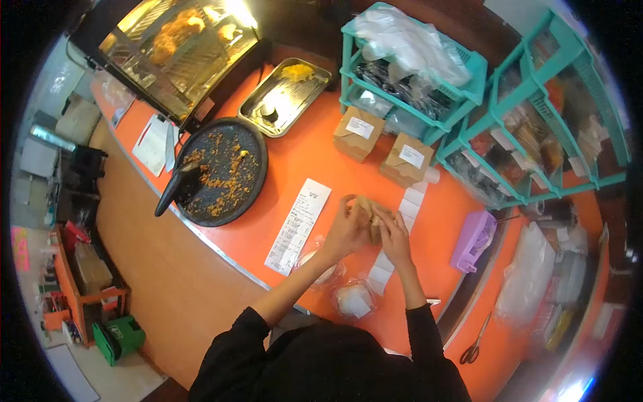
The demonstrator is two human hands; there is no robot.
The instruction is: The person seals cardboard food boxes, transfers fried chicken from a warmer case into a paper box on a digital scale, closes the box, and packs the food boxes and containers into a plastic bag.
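Note:
Both my hands are around a small brown box at the middle of the orange counter. My left hand [346, 230] grips its left side with curled fingers. On the right side, my right hand [394, 236] has its fingers pressed against the box [375, 232]. A strip of white labels [410, 205] runs beneath and beside my right hand. Left of my hands lies a long printed receipt [299, 226]. Close to my forearms are two clear round containers, one partly hidden by my left arm, the other [353, 299] with a white label.
Two labelled brown boxes [358, 134] [404, 161] stand beyond my hands. A stone mortar [224, 171] and a metal tray [284, 97] are at the left. Teal racks [462, 100] stand at the back right, a purple dispenser [472, 241] and scissors [474, 347] at the right.

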